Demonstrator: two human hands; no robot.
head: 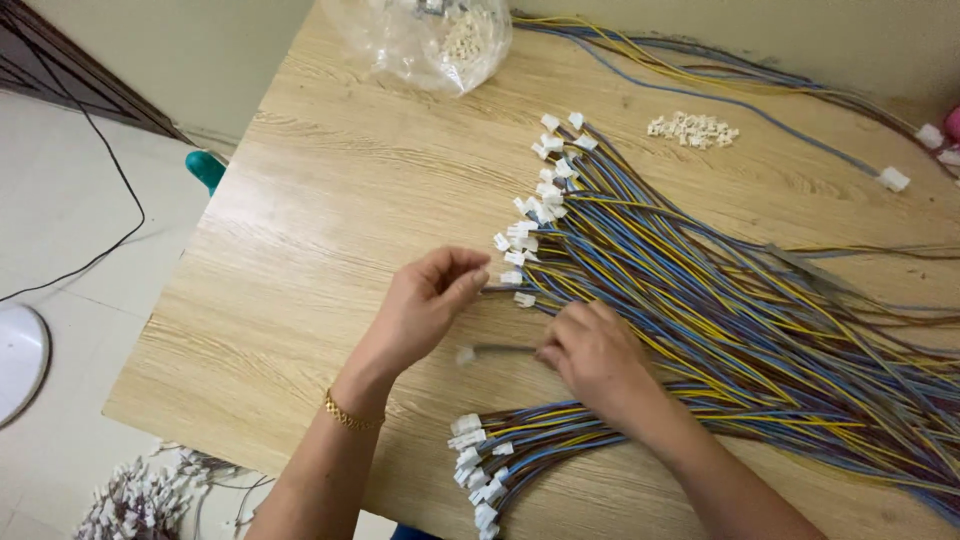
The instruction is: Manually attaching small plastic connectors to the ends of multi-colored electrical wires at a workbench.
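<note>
Head view | left hand (425,305) pinched, contents unclear | right hand (590,352) grips thin multicoloured wire with white plastic connector (466,355) | light wooden table (320,220) | seating connector, judged.

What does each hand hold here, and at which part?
The right hand holds a thin wire set just behind its white connector. The left hand pinches another wire's end.

One camera sits on the person's head and looks steeply down, close to the table (300,260). The table fills most of the frame; the floor (70,230) shows at the left.
</note>
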